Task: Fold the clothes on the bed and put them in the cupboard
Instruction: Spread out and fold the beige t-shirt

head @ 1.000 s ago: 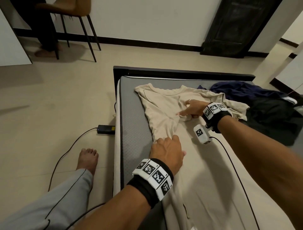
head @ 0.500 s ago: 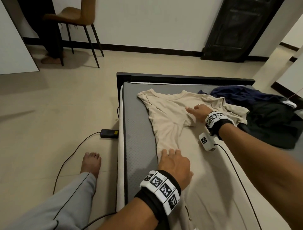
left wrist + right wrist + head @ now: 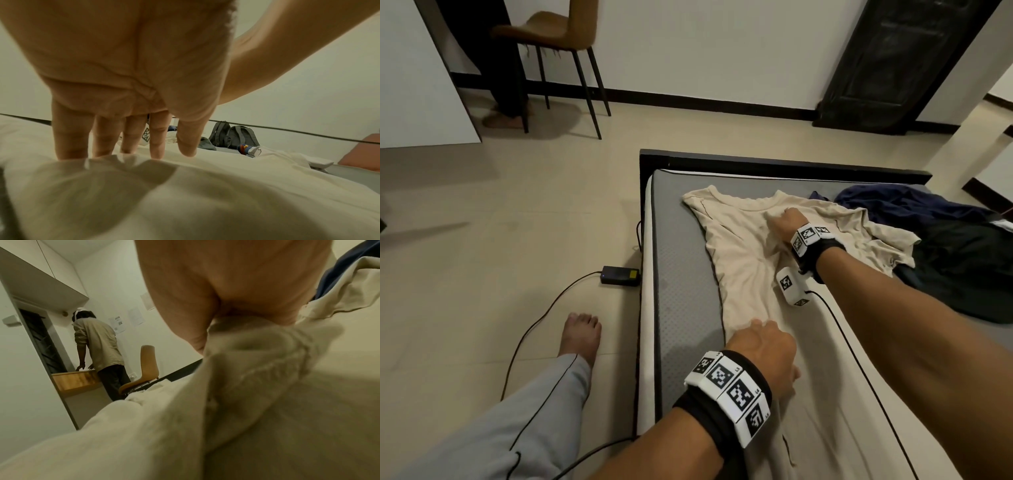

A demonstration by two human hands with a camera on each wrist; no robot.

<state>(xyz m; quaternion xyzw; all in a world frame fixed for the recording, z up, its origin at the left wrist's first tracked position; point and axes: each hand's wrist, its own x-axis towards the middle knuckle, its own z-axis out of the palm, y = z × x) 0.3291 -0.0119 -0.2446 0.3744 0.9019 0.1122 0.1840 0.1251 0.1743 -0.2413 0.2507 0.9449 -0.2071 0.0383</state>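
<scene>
A beige T-shirt lies spread on the grey mattress, collar toward the foot of the bed. My left hand presses on the shirt's left side edge, and its straight fingers rest their tips on the cloth. My right hand is just below the collar and pinches a bunched ridge of the fabric. Its fingertips are buried in the cloth.
A navy garment and a black one lie heaped at the shirt's right. On the floor left of the bed are a power adapter with its cable and my bare foot. A chair and another person are at the back left.
My right hand slid from the shirt's middle up toward the collar and closed on a bunch of fabric. The left hand stayed pressed on the side edge.
</scene>
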